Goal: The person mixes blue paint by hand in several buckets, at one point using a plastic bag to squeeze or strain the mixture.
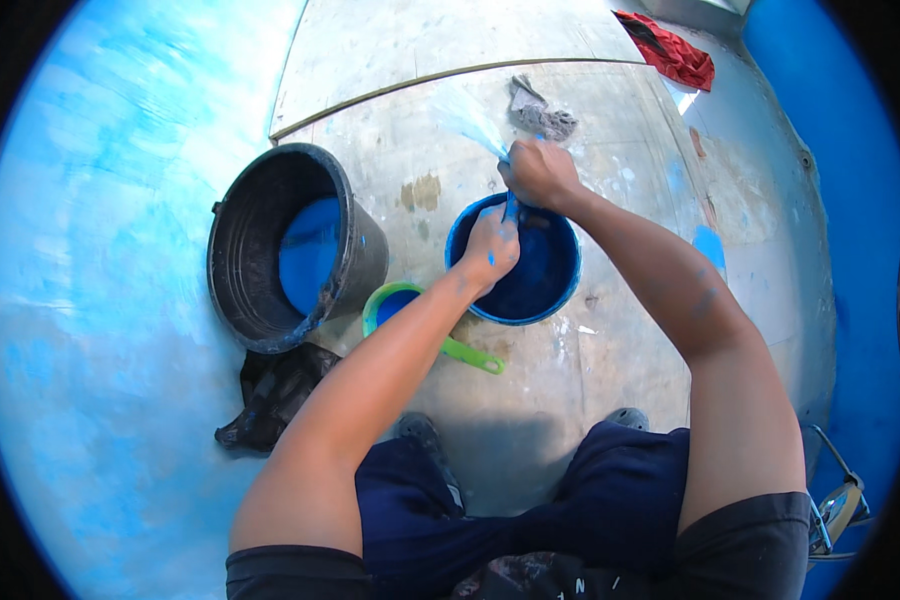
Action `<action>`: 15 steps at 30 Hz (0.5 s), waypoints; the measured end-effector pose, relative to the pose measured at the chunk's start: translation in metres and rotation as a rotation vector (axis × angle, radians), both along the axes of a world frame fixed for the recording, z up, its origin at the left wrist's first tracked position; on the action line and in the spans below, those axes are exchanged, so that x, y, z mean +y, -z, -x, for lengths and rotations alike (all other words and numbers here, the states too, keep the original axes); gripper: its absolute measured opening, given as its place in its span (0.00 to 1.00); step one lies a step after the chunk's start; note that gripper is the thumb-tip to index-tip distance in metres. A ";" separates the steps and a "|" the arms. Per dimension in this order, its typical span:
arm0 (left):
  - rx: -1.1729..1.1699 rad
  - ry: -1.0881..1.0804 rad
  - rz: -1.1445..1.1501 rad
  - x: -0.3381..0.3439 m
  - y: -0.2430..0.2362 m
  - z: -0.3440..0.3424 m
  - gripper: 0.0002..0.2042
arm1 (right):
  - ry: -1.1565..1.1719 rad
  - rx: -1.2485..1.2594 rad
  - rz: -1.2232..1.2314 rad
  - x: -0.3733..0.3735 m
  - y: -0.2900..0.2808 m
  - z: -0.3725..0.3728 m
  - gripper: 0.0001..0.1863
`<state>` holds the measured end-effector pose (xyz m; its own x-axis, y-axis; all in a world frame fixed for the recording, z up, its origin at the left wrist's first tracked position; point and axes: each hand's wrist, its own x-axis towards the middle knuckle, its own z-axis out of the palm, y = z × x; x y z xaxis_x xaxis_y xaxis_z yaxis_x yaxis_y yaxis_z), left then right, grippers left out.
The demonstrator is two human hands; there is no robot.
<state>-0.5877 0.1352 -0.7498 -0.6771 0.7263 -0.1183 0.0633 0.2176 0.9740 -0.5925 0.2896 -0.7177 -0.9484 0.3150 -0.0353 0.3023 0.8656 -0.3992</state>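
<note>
From where I'm standing, everything gathers round the blue bucket (574, 275) on the pale boards (380, 150). The left hand (492, 247) is closed on the lower end of a pale, fan-shaped thing (482, 132), over the bucket's mouth; the right hand (542, 174) grips it higher up, at the bucket's far rim. Its loose end flares beyond the bucket, too blurred for me to tell bristles from thin plastic.

As for how far things have got, I'd say paint is already out: some lies in the black bucket (368, 250), left of the blue one, and more in the green dipper (478, 356), nearer the person. How full the blue bucket is, its dark inside hides. The broad light-blue surface (100, 330), well to its left, looks streaky and patchy, so I'd judge that coat unfinished; the wall (860, 200) far to its right looks more evenly blue.
</note>
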 end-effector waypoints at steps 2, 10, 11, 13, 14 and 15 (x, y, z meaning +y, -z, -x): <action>0.129 -0.004 0.100 -0.002 -0.003 -0.002 0.14 | 0.001 0.037 -0.025 -0.001 0.003 -0.002 0.14; 0.183 0.012 0.062 -0.016 -0.008 -0.022 0.15 | -0.049 0.093 -0.086 -0.002 0.005 -0.005 0.14; 0.177 0.024 0.060 -0.017 -0.009 -0.023 0.15 | -0.054 0.096 -0.102 0.000 0.005 -0.005 0.14; 0.123 0.052 0.115 -0.023 -0.010 -0.020 0.15 | -0.051 0.096 -0.072 -0.002 0.004 -0.007 0.14; 0.095 0.066 0.142 -0.025 -0.010 -0.019 0.15 | -0.049 0.096 -0.057 -0.003 0.003 -0.009 0.15; 0.037 0.056 0.111 -0.027 -0.003 -0.014 0.15 | -0.050 0.099 -0.040 -0.004 0.002 -0.007 0.15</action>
<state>-0.5740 0.1081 -0.7466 -0.6412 0.7469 -0.1759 0.1139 0.3193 0.9408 -0.5853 0.2856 -0.7195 -0.9613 0.2661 0.0708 0.2189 0.8944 -0.3900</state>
